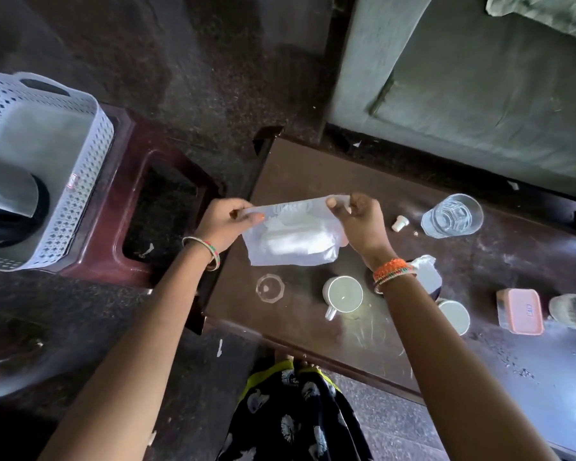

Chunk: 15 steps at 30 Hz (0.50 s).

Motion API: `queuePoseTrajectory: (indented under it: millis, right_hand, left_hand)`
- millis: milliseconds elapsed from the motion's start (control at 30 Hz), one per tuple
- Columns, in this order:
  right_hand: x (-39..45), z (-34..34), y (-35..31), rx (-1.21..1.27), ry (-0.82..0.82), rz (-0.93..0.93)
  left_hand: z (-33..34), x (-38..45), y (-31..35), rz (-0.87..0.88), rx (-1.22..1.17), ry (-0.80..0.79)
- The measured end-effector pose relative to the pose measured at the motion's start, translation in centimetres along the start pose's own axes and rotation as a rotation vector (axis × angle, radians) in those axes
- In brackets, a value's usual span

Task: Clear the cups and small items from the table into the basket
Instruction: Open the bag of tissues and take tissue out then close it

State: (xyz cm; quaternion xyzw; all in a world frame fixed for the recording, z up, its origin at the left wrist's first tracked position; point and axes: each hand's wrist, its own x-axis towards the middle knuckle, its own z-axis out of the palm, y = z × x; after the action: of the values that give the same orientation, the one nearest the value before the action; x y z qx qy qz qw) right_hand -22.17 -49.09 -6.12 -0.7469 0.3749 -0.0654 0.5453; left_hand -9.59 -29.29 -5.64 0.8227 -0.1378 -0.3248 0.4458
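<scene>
Both hands hold a clear plastic bag [290,237] with something white inside, lifted above the left end of the dark table [313,174]. My left hand [226,221] pinches its top left corner, my right hand [359,221] its top right. Below the bag stand a small clear glass bowl [270,287] and a white mug [343,294]. A drinking glass [451,216] and a small white stopper [399,223] sit to the right. The white perforated basket [80,181] rests on a maroon stool at the left, with a steel vessel [10,194] in it.
Further right on the table are another white cup [454,316], a pink-lidded box [522,311], a round jar [572,311] and a crumpled white wrapper [428,271]. The maroon plastic stool [140,207] stands between basket and table. A grey sofa [479,94] runs behind the table.
</scene>
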Motion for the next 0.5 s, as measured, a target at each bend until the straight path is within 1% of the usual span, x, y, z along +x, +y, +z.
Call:
queuePoseTrajectory:
  millis: [67,100,167,300,367,433,467,500]
  right_hand:
    - [1.5,1.6,0.3,-0.047,0.01,0.015]
    - [2.3,2.5,0.5,-0.05,0.009,0.034]
    - [4.4,4.2,0.9,-0.045,0.015,0.098]
    - [9.0,6.4,1.6,-0.019,0.063,0.189]
    - [10.8,7.0,1.8,0.005,-0.03,0.206]
    - [11.8,7.1,2.2,-0.055,-0.201,0.175]
    - [12.0,7.0,2.4,-0.143,-0.286,0.115]
    - [12.2,7.0,2.8,-0.286,-0.35,0.035]
  left_hand:
    - [0.6,1.1,-1.2,-0.013,0.067,0.099]
    - [0.9,1.8,-1.7,-0.038,0.056,0.15]
    - [1.6,3.2,-2.9,-0.126,-0.045,0.234]
    - [2.6,6.6,-5.7,-0.232,-0.092,0.319]
    - [3.0,8.3,-7.2,-0.255,-0.057,0.365]
    - [3.5,9.6,-8.1,-0.283,0.002,0.422]
    - [3.7,9.8,-8.3,-0.297,0.024,0.458]
    - [4.1,10.1,-8.4,-0.306,0.029,0.489]
